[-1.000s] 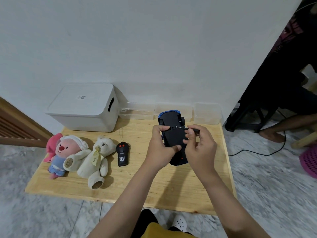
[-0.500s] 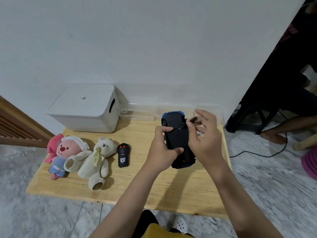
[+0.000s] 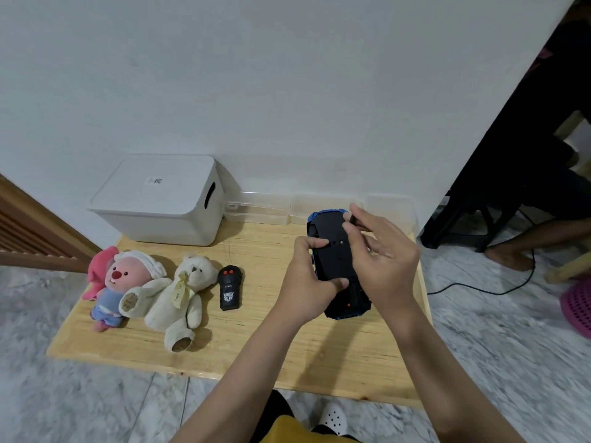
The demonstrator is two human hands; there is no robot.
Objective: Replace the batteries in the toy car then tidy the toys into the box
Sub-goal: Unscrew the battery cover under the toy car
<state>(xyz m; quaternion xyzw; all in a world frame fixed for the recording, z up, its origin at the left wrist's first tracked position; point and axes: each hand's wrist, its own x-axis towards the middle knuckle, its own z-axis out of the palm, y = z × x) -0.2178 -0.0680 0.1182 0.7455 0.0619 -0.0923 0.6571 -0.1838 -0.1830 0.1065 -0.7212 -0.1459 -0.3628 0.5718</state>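
Black plastic, the underside of the toy car [image 3: 332, 251], is turned up toward the camera, with a blue rim showing at its far end and near corner. The car is held above the right half of the table [image 3: 256, 356], lifted off the wood. It is gripped by the left hand [image 3: 307, 282], whose thumb is laid across the underside from below while a finger is pressed on it near two small holes; this grip is clamped on the car's left edge. The right hand [image 3: 383, 260] is placed over the car's right side, its fingers curled, and a small dark tool [image 3: 353, 218], seen only in part, is pinched between thumb and forefinger near the car's far end. What kind of tool it is cannot be told from this view.

A white lidded box [image 3: 160, 199] is set at the back left of the table against the wall, its lid on. Clear plastic trays [image 3: 265, 211] are lined along the wall to its right. Near the left edge a pink plush doll [image 3: 118, 282] is laid on its back, touching a cream teddy bear [image 3: 182, 292] beside it. A black remote control [image 3: 229, 287] with two red buttons is laid just right of the bear, apart from the hands.
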